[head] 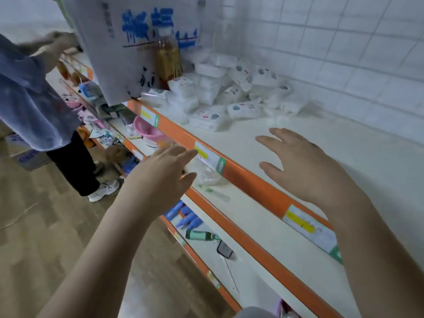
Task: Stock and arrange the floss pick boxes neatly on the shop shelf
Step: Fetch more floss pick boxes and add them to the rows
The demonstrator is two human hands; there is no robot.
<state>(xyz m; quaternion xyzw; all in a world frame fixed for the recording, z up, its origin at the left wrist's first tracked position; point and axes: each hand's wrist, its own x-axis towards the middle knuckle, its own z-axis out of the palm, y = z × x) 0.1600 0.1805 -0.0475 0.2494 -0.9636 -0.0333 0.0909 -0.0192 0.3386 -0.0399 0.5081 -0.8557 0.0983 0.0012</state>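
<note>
A loose heap of white floss pick boxes and packs (220,92) lies at the far end of the top shelf (344,157), against the tiled wall. My right hand (305,166) hovers over the bare white shelf surface, fingers straight and spread, holding nothing. My left hand (165,173) reaches out in front of the orange shelf edge (247,177), fingers straight, also holding nothing. Both hands are well short of the heap.
A large white carton with blue print (137,42) stands at the shelf's far left, a jar of sticks (168,58) beside it. Another person in a blue top (27,99) works further left. Lower shelves hold a pink bowl (146,129), blue gloves (185,216) and a phone (224,249).
</note>
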